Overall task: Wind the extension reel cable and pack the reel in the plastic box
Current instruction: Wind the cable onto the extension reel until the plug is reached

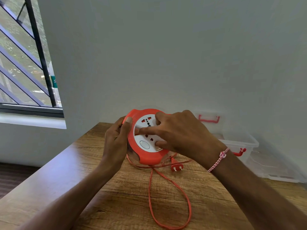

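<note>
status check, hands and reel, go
Left hand grips reel rim, right hand grips its white hub. Cable loose on table, plug lying free. Box at right by wall.

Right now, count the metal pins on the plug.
2. Both stick out of the red plug on the wooden table: left pin and right pin, side by side. None seems hidden.

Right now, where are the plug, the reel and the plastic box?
plug (177,166): head view, on its orange body behind the two pins.
reel (149,159): head view, on the orange rim at its lower edge.
plastic box (240,142): head view, on the clear near rim.
</note>
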`<control>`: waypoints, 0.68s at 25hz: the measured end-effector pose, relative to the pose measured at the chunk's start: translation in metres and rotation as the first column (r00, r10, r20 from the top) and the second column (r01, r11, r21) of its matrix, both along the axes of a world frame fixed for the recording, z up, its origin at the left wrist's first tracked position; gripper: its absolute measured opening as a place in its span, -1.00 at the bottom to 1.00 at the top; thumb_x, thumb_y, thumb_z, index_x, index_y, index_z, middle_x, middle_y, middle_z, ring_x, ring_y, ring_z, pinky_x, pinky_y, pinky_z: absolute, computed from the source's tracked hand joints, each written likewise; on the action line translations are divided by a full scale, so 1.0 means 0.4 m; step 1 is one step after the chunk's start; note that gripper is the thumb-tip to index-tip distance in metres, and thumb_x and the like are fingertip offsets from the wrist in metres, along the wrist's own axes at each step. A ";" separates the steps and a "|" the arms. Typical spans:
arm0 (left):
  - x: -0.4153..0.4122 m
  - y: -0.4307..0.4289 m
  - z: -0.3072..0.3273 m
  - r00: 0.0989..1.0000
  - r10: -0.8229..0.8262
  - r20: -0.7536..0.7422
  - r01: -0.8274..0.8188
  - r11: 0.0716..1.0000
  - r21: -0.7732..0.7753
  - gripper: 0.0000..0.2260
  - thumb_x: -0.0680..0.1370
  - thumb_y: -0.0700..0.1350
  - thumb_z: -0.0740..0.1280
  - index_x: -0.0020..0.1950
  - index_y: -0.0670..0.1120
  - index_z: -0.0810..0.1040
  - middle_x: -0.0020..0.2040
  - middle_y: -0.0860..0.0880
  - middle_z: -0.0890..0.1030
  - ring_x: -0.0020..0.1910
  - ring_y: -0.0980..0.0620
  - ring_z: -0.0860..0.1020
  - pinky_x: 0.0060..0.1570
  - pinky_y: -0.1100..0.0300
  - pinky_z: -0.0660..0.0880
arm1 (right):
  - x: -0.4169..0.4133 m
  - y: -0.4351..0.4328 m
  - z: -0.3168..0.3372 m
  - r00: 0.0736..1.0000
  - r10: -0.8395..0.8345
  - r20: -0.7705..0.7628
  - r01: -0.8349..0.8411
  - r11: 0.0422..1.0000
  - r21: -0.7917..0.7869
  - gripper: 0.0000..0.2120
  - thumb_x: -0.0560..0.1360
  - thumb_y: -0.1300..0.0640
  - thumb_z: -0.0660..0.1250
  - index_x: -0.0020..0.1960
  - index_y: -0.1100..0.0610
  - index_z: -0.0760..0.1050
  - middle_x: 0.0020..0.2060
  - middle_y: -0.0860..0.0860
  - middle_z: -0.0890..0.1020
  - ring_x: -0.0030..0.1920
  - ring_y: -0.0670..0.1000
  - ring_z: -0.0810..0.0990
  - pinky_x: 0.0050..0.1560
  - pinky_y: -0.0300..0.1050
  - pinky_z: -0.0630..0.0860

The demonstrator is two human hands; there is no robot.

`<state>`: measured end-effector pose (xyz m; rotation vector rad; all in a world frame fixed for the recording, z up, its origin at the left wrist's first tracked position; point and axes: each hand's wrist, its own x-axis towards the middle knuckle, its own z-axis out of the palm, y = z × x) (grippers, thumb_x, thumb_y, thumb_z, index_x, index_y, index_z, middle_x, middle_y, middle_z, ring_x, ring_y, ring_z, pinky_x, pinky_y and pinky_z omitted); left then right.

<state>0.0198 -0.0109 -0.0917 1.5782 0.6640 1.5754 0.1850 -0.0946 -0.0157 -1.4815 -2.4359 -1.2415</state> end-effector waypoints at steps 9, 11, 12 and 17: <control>0.005 -0.015 -0.001 0.999 0.040 -0.009 -0.039 0.997 0.064 -0.75 0.61 0.11 0.17 0.18 0.14 0.57 -0.08 0.19 0.74 -0.14 0.09 0.74 -0.26 0.24 0.67 | -0.057 0.023 -0.071 0.524 -0.073 -0.849 0.121 0.993 -0.010 -0.43 0.40 -0.42 0.35 0.14 0.01 0.47 -0.08 -0.05 0.66 -0.14 0.01 0.64 -0.18 -0.02 0.65; 0.002 -0.009 -0.001 0.998 0.062 -0.007 -0.062 0.996 0.057 -0.76 0.61 0.13 0.18 0.16 0.15 0.58 -0.10 0.16 0.74 -0.17 0.07 0.74 -0.27 0.20 0.68 | -0.040 0.023 -0.049 0.502 -0.080 -0.861 0.063 0.996 -0.056 -0.51 0.43 -0.35 0.40 0.15 -0.02 0.50 -0.10 -0.08 0.68 -0.13 -0.05 0.65 -0.10 -0.06 0.66; 0.001 -0.005 -0.001 0.997 0.072 -0.005 -0.071 0.996 0.051 -0.77 0.60 0.14 0.17 0.14 0.16 0.58 -0.12 0.16 0.74 -0.18 0.07 0.74 -0.27 0.21 0.68 | -0.025 0.016 -0.028 0.563 -0.061 -0.824 0.039 0.998 -0.048 -0.56 0.45 -0.31 0.40 0.16 -0.04 0.50 -0.14 -0.10 0.68 -0.16 -0.07 0.66 -0.10 -0.07 0.65; -0.003 0.006 0.001 0.996 0.092 0.003 -0.092 0.995 0.023 -0.78 0.61 0.14 0.17 0.08 0.15 0.58 -0.18 0.16 0.72 -0.25 0.13 0.71 -0.31 0.29 0.63 | 0.032 -0.021 0.059 0.943 -0.064 -0.326 0.020 0.991 -0.136 -0.53 0.55 -0.19 0.34 0.42 -0.25 0.33 0.16 -0.11 0.52 -0.11 -0.03 0.60 -0.19 -0.14 0.52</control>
